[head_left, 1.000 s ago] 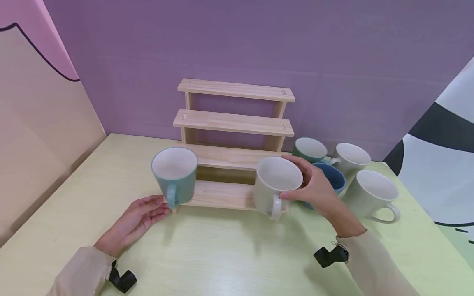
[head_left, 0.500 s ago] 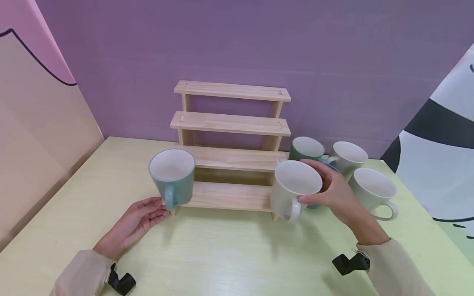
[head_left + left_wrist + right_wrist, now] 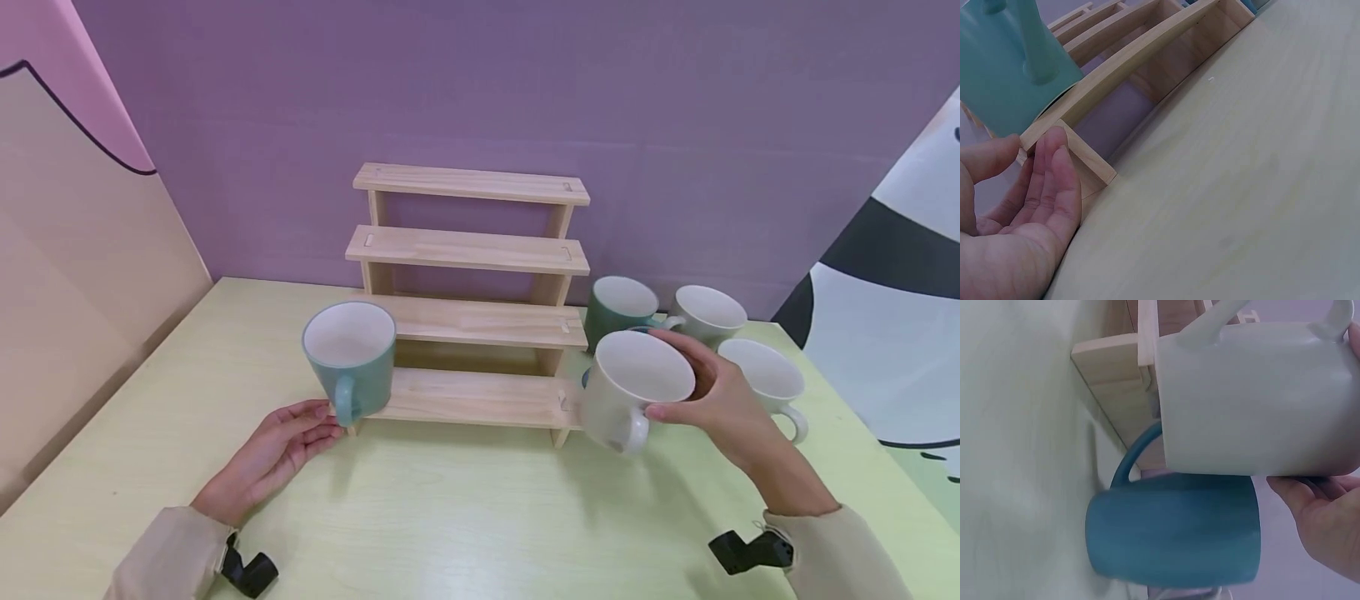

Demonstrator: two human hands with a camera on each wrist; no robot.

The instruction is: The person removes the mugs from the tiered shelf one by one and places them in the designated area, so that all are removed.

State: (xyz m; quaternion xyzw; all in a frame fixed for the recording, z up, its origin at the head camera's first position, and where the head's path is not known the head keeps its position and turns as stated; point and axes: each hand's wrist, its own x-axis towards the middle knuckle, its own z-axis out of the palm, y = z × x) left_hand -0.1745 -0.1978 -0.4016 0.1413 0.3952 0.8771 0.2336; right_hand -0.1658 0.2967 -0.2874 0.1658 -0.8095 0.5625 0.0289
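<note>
My right hand [image 3: 727, 408] grips a white mug [image 3: 611, 408] near its rim, thumb by the handle and fingers round the far side. The mug hangs just past the right end of the lowest step of a wooden tiered stand [image 3: 465, 396]. A blue mug [image 3: 1172, 531] on the table shows behind it in the right wrist view; from the head it is mostly hidden. With thumb above and fingers beneath, my left hand [image 3: 1029, 212] pinches the left end of that lowest step. A light teal mug [image 3: 371, 379] stands on the step there, handle toward me.
Behind my right hand, a green mug [image 3: 611, 321] and a white mug [image 3: 712, 317] stand at the back of the pale table [image 3: 420, 517]. Another white mug [image 3: 765, 371] is partly hidden by the hand. A purple wall [image 3: 465, 92] rises behind the stand.
My right hand has carried the white mug rightward, from the right part of the lowest step to beyond its end, now covering most of the blue mug. The left hand stays put.
</note>
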